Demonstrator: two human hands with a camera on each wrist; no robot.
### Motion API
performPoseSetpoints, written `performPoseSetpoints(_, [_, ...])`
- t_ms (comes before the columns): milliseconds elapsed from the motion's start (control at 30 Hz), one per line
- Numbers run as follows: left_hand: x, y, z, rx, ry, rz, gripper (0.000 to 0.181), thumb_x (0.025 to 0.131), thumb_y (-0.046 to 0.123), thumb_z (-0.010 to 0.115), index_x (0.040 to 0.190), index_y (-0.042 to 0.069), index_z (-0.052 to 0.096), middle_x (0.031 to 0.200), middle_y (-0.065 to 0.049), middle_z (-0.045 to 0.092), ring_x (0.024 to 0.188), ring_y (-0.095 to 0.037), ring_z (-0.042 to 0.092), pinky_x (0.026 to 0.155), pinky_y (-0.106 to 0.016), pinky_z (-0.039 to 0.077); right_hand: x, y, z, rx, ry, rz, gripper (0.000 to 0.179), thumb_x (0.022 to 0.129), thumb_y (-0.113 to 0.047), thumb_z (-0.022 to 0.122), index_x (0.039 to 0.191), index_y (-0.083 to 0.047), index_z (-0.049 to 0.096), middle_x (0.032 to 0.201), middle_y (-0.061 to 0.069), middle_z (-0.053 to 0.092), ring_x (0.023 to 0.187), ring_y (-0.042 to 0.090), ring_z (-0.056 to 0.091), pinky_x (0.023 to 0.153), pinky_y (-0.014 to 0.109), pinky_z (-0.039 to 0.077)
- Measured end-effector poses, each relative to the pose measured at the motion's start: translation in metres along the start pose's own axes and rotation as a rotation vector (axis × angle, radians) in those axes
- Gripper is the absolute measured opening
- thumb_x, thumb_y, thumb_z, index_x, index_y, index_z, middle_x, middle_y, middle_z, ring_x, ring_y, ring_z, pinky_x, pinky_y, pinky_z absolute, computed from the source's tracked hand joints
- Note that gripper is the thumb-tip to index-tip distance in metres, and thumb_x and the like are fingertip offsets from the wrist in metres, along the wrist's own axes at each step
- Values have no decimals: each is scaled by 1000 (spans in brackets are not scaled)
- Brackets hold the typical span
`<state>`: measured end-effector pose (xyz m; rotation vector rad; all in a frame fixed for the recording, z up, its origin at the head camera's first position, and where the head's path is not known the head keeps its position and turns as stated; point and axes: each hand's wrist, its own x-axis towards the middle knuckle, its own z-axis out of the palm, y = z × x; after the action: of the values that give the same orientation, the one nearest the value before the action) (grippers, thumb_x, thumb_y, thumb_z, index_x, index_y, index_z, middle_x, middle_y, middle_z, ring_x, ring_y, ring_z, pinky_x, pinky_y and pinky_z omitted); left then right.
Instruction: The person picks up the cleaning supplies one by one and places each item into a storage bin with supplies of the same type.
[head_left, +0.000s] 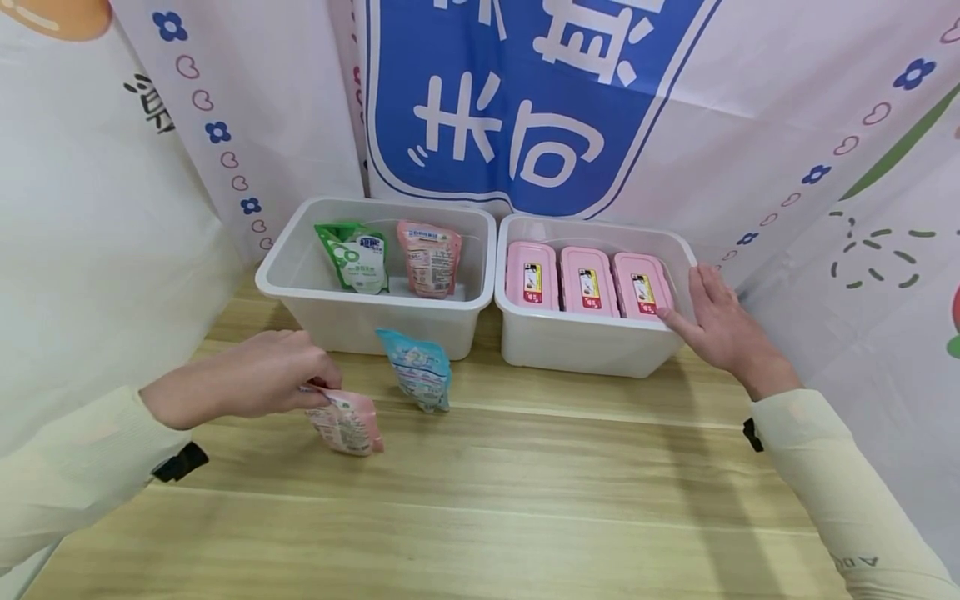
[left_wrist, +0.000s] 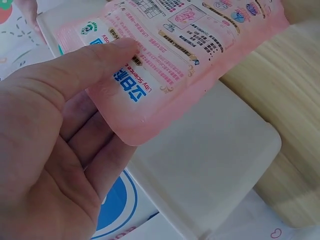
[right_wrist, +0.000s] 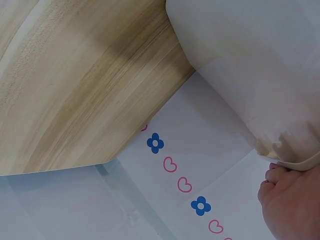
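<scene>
My left hand pinches the upper edge of a pink laundry detergent pouch, thumb on its printed face and fingers behind in the left wrist view. The pouch hangs upright, low over the wooden table. Just right of it a blue pouch stands on the table. My right hand rests at the right corner of the right white bin, thumb stretched over the front rim and fingers along the side. In the right wrist view, its fingers touch the bin's rim; the rest is cut off.
The left white bin holds a green pouch and another pink pouch. Three pink-lidded boxes stand in a row in the right bin. Behind the bins hangs a printed cloth, and cloth walls flank the wooden table.
</scene>
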<state>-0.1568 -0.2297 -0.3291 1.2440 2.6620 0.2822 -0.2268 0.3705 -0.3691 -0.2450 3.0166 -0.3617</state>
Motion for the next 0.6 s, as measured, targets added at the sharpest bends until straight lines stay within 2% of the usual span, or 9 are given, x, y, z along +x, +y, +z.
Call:
performPoseSetpoints(267, [-3, -2, -7, 8, 14, -7, 22, 87, 13, 86, 76, 26, 73, 69, 22, 61, 62, 5, 44, 54, -17, 41, 1, 0, 1, -1, 2, -8, 102, 107, -69, 31, 165, -1, -17, 174, 19, -26, 163, 46, -17, 130, 71, 3])
performPoseSetpoints(467, [-3, -4, -16, 56, 46, -7, 28, 85, 13, 87, 72, 28, 67, 66, 22, 53, 61, 4, 42, 54, -17, 37, 0, 0, 1, 2, 13, -14, 102, 107, -68, 32, 165, 0, -17, 174, 20, -26, 163, 47, -16, 130, 71, 2])
performPoseSetpoints(600, [-3, -5, -20, 51, 46, 1, 28, 85, 13, 87, 72, 27, 67, 66, 22, 55, 61, 4, 42, 54, -18, 38, 0, 0, 1, -1, 11, -13, 101, 107, -68, 31, 164, 0, -17, 173, 21, -25, 163, 48, -15, 130, 71, 1])
